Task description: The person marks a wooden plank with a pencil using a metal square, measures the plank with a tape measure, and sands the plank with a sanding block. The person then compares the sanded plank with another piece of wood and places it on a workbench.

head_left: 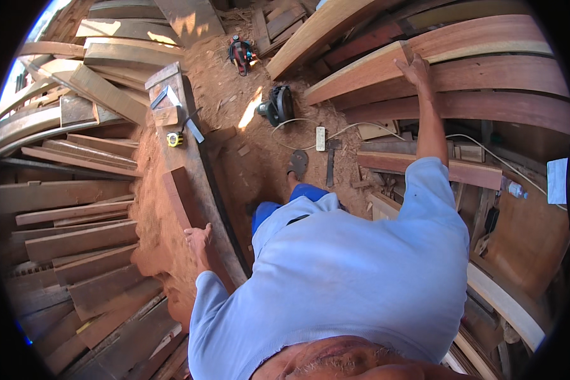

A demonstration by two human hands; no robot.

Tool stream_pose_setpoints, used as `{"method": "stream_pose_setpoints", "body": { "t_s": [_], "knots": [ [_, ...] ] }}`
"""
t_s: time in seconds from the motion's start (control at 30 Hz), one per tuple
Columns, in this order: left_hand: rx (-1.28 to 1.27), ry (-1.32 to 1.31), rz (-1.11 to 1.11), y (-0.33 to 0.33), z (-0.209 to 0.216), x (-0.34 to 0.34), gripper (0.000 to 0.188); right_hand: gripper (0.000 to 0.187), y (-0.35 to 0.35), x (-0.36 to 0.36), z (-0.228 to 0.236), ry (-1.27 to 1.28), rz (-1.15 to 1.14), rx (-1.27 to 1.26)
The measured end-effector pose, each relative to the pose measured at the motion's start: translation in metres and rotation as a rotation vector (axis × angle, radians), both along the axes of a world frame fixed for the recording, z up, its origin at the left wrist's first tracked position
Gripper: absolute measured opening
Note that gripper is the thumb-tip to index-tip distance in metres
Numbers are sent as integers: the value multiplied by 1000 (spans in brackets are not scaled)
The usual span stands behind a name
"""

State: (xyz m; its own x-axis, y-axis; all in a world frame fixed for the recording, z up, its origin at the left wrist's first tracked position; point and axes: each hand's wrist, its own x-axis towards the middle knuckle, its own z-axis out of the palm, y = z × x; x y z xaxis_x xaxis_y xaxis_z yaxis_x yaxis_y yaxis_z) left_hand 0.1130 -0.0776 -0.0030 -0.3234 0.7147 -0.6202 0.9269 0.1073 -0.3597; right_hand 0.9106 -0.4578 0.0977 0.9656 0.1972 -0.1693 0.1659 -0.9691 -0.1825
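My left hand (199,242) is closed over a short reddish-brown board (180,195), which stands on edge along a long wooden bench (216,212) at my left. My right arm stretches far forward. The right hand (415,71) rests on a light reddish plank (361,75) in the stack at the far right, thumb and fingers spread apart. At the bench's far end lie a small wood block (166,116), a yellow tape measure (174,139) and a try square (194,131) with a metal blade.
A green and black circular saw (277,106) and a red power tool (240,56) sit on the sawdust-covered floor. A hammer (331,161) lies beside a white power strip (321,139) with a trailing cable. Stacked boards (76,190) line my left; a plastic bottle (515,188) is at right.
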Motion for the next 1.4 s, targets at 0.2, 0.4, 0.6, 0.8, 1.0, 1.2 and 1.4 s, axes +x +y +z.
{"method": "stream_pose_setpoints", "body": {
  "t_s": [0.2,0.4,0.6,0.8,1.0,1.2,1.4],
  "knots": [
    [21,-5,-17,-2,18,12,125,80,10,-46,-13,119,47,372],
    [59,-24,-57,-10,34,13,124,70,13,-124,4,97,67,485],
    [126,-92,-114,-15,15,6,124,73,-15,-196,-30,-26,146,512],
    [217,-528,-527,-28,23,37,82,76,16,-300,0,104,62,417],
    [-234,-1516,-65,-102,-6,153,54,75,47,-374,-25,126,-14,420],
    [-1161,-1185,890,-187,-17,257,94,88,69,-421,-41,276,60,631],
    [-1336,-1418,1391,-185,-21,247,79,79,63,-409,-60,862,461,641]
  ]
}}
